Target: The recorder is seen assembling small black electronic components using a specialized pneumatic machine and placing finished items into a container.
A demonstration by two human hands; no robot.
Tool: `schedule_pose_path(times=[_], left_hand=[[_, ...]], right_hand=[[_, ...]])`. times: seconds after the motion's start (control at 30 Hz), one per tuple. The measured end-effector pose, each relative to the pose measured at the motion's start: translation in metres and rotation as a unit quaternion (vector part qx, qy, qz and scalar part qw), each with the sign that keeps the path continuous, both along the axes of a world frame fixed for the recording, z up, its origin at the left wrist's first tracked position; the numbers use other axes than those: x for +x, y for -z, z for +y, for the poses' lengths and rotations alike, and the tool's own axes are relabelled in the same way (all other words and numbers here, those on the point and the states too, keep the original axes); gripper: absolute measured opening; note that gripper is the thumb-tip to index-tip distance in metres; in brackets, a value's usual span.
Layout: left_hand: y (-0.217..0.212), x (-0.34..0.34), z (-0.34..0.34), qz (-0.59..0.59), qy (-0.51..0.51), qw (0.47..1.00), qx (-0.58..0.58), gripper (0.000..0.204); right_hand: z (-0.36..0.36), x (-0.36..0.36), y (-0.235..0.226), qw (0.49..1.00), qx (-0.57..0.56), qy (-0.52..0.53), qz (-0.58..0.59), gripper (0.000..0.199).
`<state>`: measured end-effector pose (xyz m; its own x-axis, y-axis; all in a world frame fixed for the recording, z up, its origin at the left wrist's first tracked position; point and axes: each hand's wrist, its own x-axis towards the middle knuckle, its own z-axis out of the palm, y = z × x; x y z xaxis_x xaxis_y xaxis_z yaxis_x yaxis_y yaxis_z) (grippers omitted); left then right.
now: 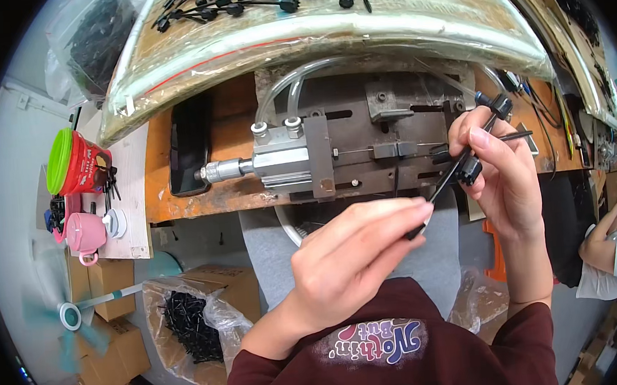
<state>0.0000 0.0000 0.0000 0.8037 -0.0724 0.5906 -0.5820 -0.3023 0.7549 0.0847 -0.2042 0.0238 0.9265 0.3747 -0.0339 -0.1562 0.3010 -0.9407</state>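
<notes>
In front of my chest, my left hand [355, 250] pinches the lower end of a thin black knobbed rod [445, 180]. My right hand [503, 168] is closed around its upper part, with one black knob [503, 106] above the fingers and a second black knob [470, 170] below the thumb. Whether these belong to one rod or two is hard to tell. Just beyond the hands is a metal bench fixture with a silver pneumatic cylinder [281, 162] and a small dark clamp block [395, 150].
Many black knobbed rods [235, 9] lie on a plastic-wrapped board at the back. At left stand a red tub [85, 169] and a pink cup [86, 232]. A lined carton of black parts [192, 322] and a fan [69, 316] are lower left. Another person [613, 257] is at far right.
</notes>
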Motion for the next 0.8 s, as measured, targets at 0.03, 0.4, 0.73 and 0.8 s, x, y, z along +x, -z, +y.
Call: schedule_pose_path(times=[0.03, 0.4, 0.73, 0.8], left_hand=[[-0.004, -0.003, 0.001, 0.007, 0.003, 1.000, 0.012, 0.039], [0.046, 0.018, -0.019, -0.061, -0.113, 0.959, 0.254, 0.026], [0.038, 0.024, -0.020, -0.020, -0.117, 0.947, 0.298, 0.026], [0.039, 0.024, -0.020, -0.022, -0.118, 0.946, 0.301, 0.027]], right_hand=[[0.000, -0.001, 0.001, 1.000, 0.000, 0.012, 0.007, 0.020], [-0.013, -0.021, 0.013, 0.977, -0.067, 0.168, -0.109, 0.014], [-0.024, -0.036, 0.018, 0.992, -0.043, 0.121, -0.013, 0.017], [-0.022, -0.036, 0.015, 0.996, -0.026, 0.087, 0.022, 0.018]])
